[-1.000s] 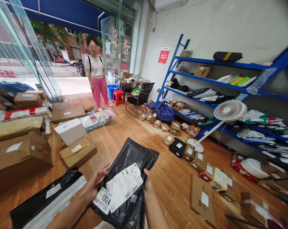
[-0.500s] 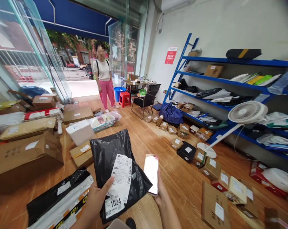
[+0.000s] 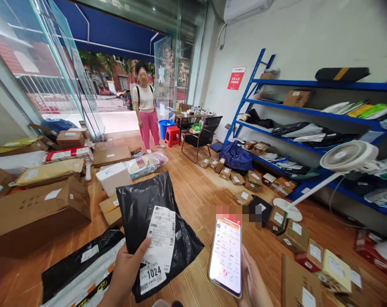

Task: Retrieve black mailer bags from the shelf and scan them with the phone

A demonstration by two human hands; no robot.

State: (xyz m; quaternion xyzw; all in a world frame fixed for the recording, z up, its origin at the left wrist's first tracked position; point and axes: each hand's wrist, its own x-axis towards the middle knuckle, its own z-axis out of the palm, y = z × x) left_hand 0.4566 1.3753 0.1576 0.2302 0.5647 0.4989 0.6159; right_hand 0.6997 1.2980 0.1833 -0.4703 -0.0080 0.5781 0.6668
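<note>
At 9 o'clock a large brown cardboard box point(image 3: 36, 211) lies on the wooden plank floor point(image 3: 193, 187), with flat brown parcels stacked behind it. Just right of it stands a white foam box point(image 3: 113, 178), and at 7 o'clock a long black and white wrapped package point(image 3: 81, 268) lies on the floor. At 11 o'clock a person in pink trousers point(image 3: 147, 113) stands at the open glass entrance, well apart from the hands.

The left hand point(image 3: 126, 273), at 6 o'clock, is closed around the lower edge of a black plastic mailing bag point(image 3: 148, 213), the thumb pressing on its white shipping label point(image 3: 161, 238). The bag is held upright above the floor, wrinkled and shiny; a smaller sticker below the label reads 1024. It hides part of a flat brown carton point(image 3: 109, 209) behind it.

The right hand point(image 3: 254, 281), at 5 o'clock, grips a smartphone with a lit white and red screen point(image 3: 225, 256), tilted, just beside the bag and apart from it.

At 3 o'clock small brown boxes point(image 3: 276, 219) lie scattered before a blue metal shelf rack point(image 3: 308, 115), and a white standing fan point(image 3: 347, 155) leans there.
</note>
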